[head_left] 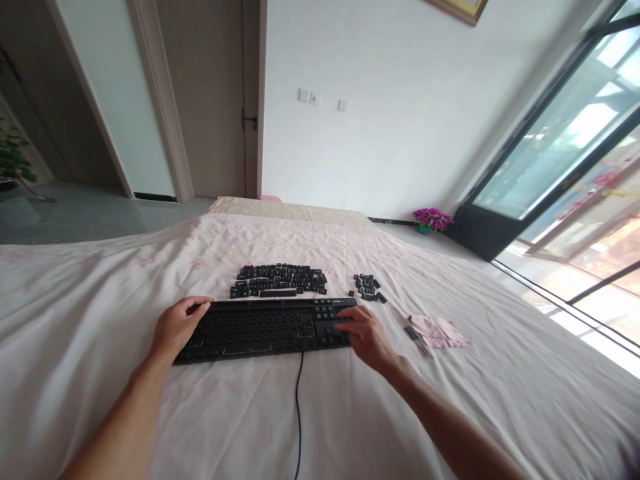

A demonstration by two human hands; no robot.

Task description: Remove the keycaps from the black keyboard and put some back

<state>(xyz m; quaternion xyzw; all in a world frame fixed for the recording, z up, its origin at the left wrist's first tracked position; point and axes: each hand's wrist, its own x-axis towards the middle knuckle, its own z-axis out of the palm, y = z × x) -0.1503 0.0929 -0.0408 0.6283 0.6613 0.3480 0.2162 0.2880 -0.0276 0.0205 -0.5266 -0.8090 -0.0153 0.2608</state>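
Note:
A black computer keyboard (250,327) lies across the bedsheet in front of me. Its main section has lost its keycaps, while some keys remain in the block at the right. My left hand (177,327) grips the keyboard's far left corner, thumb and forefinger at the edge. Over the keys at the right end is my right hand (367,332), fingers stretched out and slightly apart, with nothing visible in them. Beyond the keyboard sits a large group of loose black keycaps (280,277), the long space bar (278,293) among them. A smaller keycap cluster (367,287) lies farther right.
A pink cloth (439,331) and a small brush-like tool (417,339) lie to the right. The keyboard's black cable (299,413) runs toward me over the wrinkled pale sheet (220,427). Purple flowers (433,219) stand on the floor by the glass door (540,167).

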